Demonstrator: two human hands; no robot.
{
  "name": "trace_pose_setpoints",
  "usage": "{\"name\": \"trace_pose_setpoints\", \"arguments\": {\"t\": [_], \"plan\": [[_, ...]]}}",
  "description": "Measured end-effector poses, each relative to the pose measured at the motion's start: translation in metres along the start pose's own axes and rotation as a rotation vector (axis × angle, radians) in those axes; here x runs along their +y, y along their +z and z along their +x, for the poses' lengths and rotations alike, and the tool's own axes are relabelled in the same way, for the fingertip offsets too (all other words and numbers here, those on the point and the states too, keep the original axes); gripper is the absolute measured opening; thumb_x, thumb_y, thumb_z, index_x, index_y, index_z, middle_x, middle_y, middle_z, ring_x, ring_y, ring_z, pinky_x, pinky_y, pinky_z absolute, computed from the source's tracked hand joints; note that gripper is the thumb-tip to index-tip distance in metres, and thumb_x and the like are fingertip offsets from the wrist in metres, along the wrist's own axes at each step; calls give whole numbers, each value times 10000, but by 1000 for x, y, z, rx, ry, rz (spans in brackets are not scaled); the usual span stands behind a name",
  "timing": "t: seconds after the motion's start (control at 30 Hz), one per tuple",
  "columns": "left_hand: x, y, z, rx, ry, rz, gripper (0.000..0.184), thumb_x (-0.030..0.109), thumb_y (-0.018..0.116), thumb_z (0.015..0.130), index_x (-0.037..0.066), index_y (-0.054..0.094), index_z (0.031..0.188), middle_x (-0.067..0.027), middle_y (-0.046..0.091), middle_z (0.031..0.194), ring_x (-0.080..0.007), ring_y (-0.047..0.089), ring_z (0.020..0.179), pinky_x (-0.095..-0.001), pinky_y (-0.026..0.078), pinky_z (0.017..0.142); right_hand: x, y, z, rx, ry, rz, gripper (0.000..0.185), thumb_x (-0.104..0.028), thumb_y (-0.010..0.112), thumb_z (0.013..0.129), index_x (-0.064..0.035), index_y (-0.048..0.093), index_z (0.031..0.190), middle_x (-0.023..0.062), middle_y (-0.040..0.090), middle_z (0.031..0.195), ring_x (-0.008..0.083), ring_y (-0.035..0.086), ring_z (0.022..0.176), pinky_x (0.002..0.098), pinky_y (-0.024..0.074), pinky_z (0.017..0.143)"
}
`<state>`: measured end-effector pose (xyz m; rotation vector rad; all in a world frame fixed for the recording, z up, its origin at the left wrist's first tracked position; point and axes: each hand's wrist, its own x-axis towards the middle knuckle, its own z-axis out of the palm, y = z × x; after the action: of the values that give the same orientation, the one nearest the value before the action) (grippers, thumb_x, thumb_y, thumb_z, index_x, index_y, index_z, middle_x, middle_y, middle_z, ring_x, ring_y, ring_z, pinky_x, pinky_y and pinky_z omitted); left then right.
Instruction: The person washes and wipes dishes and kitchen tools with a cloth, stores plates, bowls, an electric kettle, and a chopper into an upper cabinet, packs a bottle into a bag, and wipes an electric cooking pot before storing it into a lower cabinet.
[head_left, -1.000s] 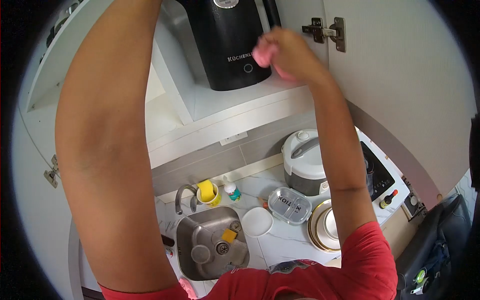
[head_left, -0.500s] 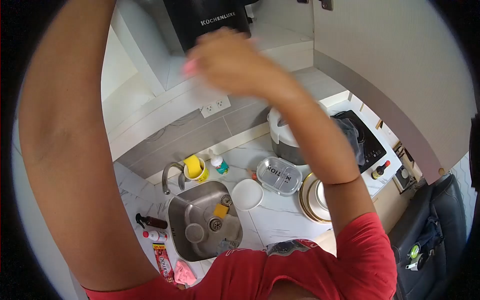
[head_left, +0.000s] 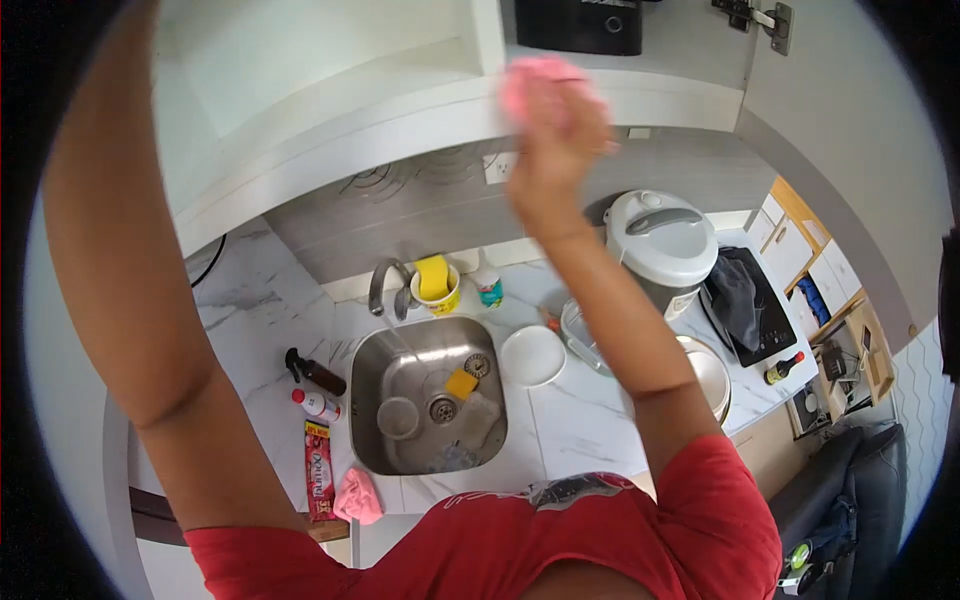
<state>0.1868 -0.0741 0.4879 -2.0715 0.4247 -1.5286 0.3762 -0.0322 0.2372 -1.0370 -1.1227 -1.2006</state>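
Observation:
My right hand (head_left: 555,140) is closed on a pink cloth (head_left: 550,85), pressed near the front edge of the upper cabinet shelf (head_left: 660,92); motion blurs both a little. Just behind the cloth, a black appliance (head_left: 578,28) stands inside the cabinet, its top cut off by the frame. My left arm reaches up along the left side, and its hand lies beyond the top edge of the picture.
Below are a steel sink (head_left: 430,345) with a yellow sponge (head_left: 461,384), a rice cooker (head_left: 660,240), a white plate (head_left: 533,356), stacked dishes (head_left: 708,380) and bottles. An open cabinet door (head_left: 850,150) hangs at the right. A second pink cloth (head_left: 358,497) lies by the sink.
The view has shifted so the appliance sits higher and further right. My right hand has moved with the pink cloth from beside the appliance to the shelf's front edge.

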Motion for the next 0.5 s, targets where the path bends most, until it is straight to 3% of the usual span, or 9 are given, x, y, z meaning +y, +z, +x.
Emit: {"name": "trace_pose_setpoints", "arguments": {"t": [0.07,0.13,0.17,0.23,0.3,0.4,0.47,0.5], "plan": [[-9,-39,-25,69,-36,-30,573,447,399,909,6,468,1269,-221,510,1230,-338,518,1120,-447,385,973,-63,49,-10,-39,-44,256,484,-11,505,769,-45,503,1252,167,492,1218,323,445,1139,488,296,966],[-29,-72,-48,122,-94,-81,541,406,393,914,-8,481,1251,-221,525,1208,-337,524,1115,-439,390,967,-141,85,-4,-115,-121,390,419,-61,504,755,1,520,1169,158,518,1127,326,485,1051,459,358,896],[-37,-88,-62,134,-128,-115,525,386,390,917,-15,488,1242,-221,533,1197,-336,527,1113,-435,392,964,-181,109,-5,-98,-90,463,309,-88,543,749,-41,560,1053,112,548,995,272,510,971,409,388,827],[-47,-109,-94,156,-191,-171,494,345,383,922,-29,501,1224,-221,549,1175,-335,533,1108,-427,397,958,-252,146,-11,-160,-202,341,289,-129,536,751,-40,558,1025,85,544,944,266,499,977,400,393,811],[-50,-124,-128,162,-250,-224,465,304,377,927,-43,514,1206,-221,564,1153,-334,539,1103,-419,402,952,-291,167,-10,-120,-300,425,305,-167,528,753,-29,564,1023,62,553,939,255,487,998,384,397,806],[-40,-135,-179,185,-329,-316,438,263,370,933,-56,528,1188,-220,580,1131,-334,545,1099,-410,407,946,-287,170,-8,-167,-417,399,293,-144,536,751,-55,587,1025,56,566,955,253,508,995,387,405,838],[-24,-142,-206,320,-631,-272,504,270,310,938,-108,428,1249,-265,542,1161,-358,500,1150,-452,371,980,-238,150,-2,-145,-358,438,282,-123,536,751,-77,600,1022,56,577,983,252,519,1008,393,407,858],[-12,-150,-216,315,-686,-298,524,278,310,936,-113,380,1279,-273,531,1167,-360,488,1161,-460,354,993,-207,131,2,-101,-299,517,279,-102,536,750,-100,612,1018,57,588,1011,250,530,1021,400,409,879]]}}
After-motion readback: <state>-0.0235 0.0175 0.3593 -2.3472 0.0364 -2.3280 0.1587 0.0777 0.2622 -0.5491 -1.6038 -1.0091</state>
